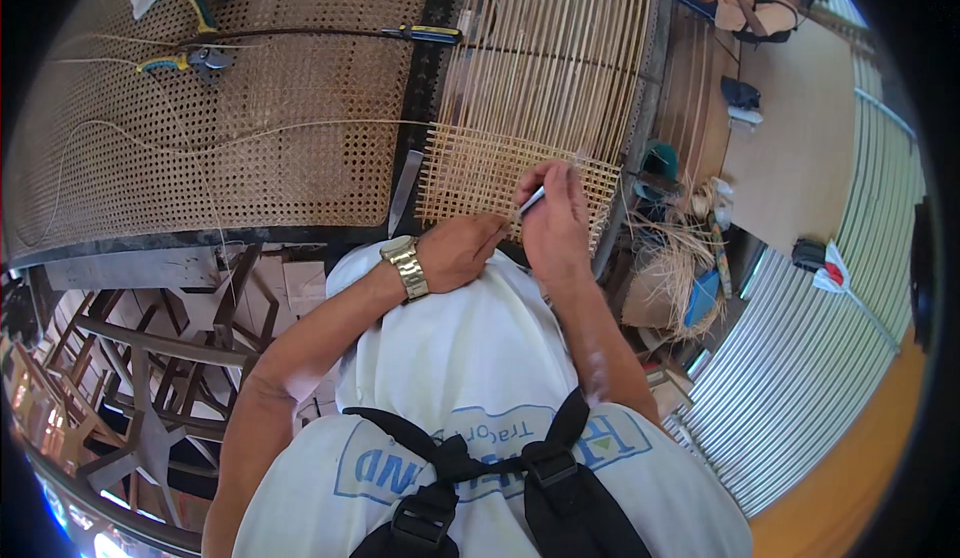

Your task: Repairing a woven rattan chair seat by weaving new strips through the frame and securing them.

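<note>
Left hand (pixel 455 253): bent at the elbow and banded by a metal-link watch (pixel 405 268), lay knuckles-up at the near edge of the dark frame (pixel 300 237), curled toward the right hand (pixel 557 226); cannot tell whether closed on a strand.
Right hand: reached past the near edge, bent inward at the wrist, with fingers folded together around a pointed tool.
Pointed tool (pixel 532 201): sat clamped, slanted, slim and shiny.
Near weave (pixel 475 170): lay at the near edge, between middle bar (pixel 425 88) and right edge; showed pale cane crossed into a square grid.
Open strands (pixel 550 68): ran nearly parallel toward the far edge, thin and glossy.
Loose strand (pixel 300 126): curved from the near weave over the left panel (pixel 300 173), a brown, small-holed mesh.
Metal blade (pixel 403 193): lay flat on the middle bar.
Screwdriver (pixel 428 34): lay across that bar, farther off, yellow-and-black handled.
</note>
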`<action>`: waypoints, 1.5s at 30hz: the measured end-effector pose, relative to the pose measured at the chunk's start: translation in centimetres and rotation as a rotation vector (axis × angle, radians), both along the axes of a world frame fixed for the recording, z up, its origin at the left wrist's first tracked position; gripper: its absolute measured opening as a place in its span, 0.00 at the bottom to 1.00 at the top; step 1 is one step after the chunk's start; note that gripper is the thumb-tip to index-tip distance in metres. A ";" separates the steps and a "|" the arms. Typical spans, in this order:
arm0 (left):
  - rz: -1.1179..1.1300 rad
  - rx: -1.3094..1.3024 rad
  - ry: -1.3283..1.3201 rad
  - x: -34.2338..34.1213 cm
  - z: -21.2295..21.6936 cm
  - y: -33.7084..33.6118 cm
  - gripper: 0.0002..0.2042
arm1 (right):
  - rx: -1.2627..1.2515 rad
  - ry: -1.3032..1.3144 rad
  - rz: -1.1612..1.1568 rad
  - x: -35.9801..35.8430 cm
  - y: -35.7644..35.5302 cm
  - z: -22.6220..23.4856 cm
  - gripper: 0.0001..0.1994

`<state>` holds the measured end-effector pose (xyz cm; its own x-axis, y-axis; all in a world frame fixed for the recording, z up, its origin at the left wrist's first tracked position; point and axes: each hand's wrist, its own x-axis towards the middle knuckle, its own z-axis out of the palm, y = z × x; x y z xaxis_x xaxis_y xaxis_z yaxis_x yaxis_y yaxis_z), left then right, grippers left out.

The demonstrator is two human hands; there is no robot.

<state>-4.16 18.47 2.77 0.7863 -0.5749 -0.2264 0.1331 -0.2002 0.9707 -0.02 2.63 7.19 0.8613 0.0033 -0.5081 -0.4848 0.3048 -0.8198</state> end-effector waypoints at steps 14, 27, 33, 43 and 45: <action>0.311 0.328 -0.505 0.0 -5.0 1.3 0.11 | -0.263 -0.035 0.910 4.2 -7.4 -2.5 0.07; 0.573 0.974 -0.662 4.4 -9.8 7.2 0.23 | -0.517 -0.206 0.542 8.8 -9.2 -6.1 0.11; 0.929 1.058 -0.923 4.3 -12.3 16.2 0.26 | -0.451 -0.238 0.499 9.6 -9.2 -5.8 0.08; 1.551 1.636 -0.088 -1.2 -13.3 32.2 0.54 | -0.456 -0.209 0.572 9.2 -9.3 -6.2 0.06; 1.550 1.623 -0.087 -0.9 -13.5 32.1 0.54 | -0.449 -0.226 0.578 9.1 -9.1 -6.7 0.06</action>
<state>-5.11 50.57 -10.71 0.3348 0.8833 0.3282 0.9042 -0.3992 0.1520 9.06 -6.49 0.48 0.8686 0.3199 -0.3784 -0.2711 -0.3322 -0.9034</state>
